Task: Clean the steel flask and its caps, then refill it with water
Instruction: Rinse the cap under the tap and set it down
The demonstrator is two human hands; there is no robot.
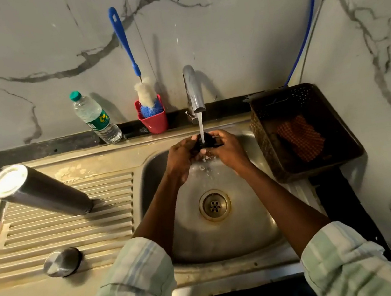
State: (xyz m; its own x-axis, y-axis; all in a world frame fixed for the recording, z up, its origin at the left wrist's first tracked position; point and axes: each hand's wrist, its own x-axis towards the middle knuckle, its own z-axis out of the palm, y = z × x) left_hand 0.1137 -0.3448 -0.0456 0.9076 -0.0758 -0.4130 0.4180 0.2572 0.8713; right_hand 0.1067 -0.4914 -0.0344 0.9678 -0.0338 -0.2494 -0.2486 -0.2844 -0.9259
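Observation:
Both my hands hold a small black inner cap (209, 141) under the running water of the tap (193, 89), above the sink basin (227, 231). My left hand (182, 155) grips its left side and my right hand (228, 148) grips its right side. The steel flask (43, 190) stands upside down on the ribbed draining board, base up. A steel outer cap (62, 262) lies on the draining board near its front edge.
A red cup (155, 121) with a blue-handled bottle brush (128, 56) and a plastic water bottle (96, 118) stand along the back ledge. A brown basket (280, 160) holding a checked cloth (301, 138) sits right of the sink. The drain (214, 205) is open.

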